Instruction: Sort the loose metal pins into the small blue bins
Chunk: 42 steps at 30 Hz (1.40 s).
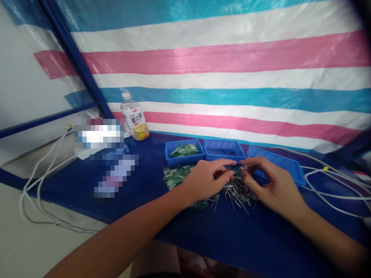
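Note:
Both my hands meet over a loose pile of thin metal pins [238, 193] on a dark blue table [150, 216]. My left hand [206, 178] has its fingers curled and pinched toward the right. My right hand [271, 183] pinches back toward it, and between the fingertips sits a small green piece [238, 168]. A heap of small green pieces [175, 175] lies just left of my left hand. Behind the hands stand three blue trays: the left tray [183, 153] holds green pieces, the middle tray [223, 150] looks nearly bare, and the right tray [278, 164] is partly hidden.
A drink bottle [135, 117] with a yellow label stands at the back left. White cables [330, 181] loop on the right, and more white cables [43, 173] hang off the left edge. A striped pink, white and blue tarp [220, 77] forms the back wall.

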Tool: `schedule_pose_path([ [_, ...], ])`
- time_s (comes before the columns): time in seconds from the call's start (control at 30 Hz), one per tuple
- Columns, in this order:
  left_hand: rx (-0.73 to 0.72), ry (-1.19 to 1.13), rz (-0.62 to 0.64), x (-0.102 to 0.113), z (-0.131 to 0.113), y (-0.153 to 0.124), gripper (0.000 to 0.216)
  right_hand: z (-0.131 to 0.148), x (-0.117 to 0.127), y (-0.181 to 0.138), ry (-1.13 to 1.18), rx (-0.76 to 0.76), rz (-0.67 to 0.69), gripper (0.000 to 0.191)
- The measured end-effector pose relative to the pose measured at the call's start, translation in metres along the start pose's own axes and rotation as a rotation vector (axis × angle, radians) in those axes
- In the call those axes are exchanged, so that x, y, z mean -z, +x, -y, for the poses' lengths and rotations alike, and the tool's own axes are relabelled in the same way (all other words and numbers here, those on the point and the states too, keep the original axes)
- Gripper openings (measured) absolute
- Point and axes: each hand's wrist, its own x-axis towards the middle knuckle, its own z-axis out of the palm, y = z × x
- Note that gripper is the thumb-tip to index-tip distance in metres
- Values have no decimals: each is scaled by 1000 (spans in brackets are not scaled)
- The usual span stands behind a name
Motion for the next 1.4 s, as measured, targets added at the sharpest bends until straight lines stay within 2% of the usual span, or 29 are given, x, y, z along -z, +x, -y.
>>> schedule_pose_path([
  [0.1, -24, 76, 30, -1, 0, 0, 40, 1, 0, 0, -23, 32, -6, 7],
  [0.23, -93, 104, 32, -2, 2, 1, 41, 0, -2, -1, -11, 75, 9, 9],
  [0.6, -68, -79, -116, -2, 4, 3, 29, 2, -3, 1, 99, 96, 147, 17],
  [0.73, -7, -202, -167, -1, 6, 4, 21, 3, -2, 2, 108, 74, 127, 13],
  [0.87, 94, -286, -237, 0, 5, 5, 42, 0, -2, 0, 67, 53, 57, 14],
  [0.97, 106, -301, -280, 1, 3, 5, 45, -1, -2, -1, 55, 17, 16, 19],
  [1.07, 68, -269, -263, 2, 2, 4, 34, 0, -2, -2, 59, 8, -18, 21],
  [1.2, 35, -127, -212, 2, 3, 4, 20, 1, -2, -1, 56, 51, -45, 9],
  [1.4, -29, -130, -147, -3, 6, 3, 22, 1, -4, 1, 47, 118, 79, 7],
])
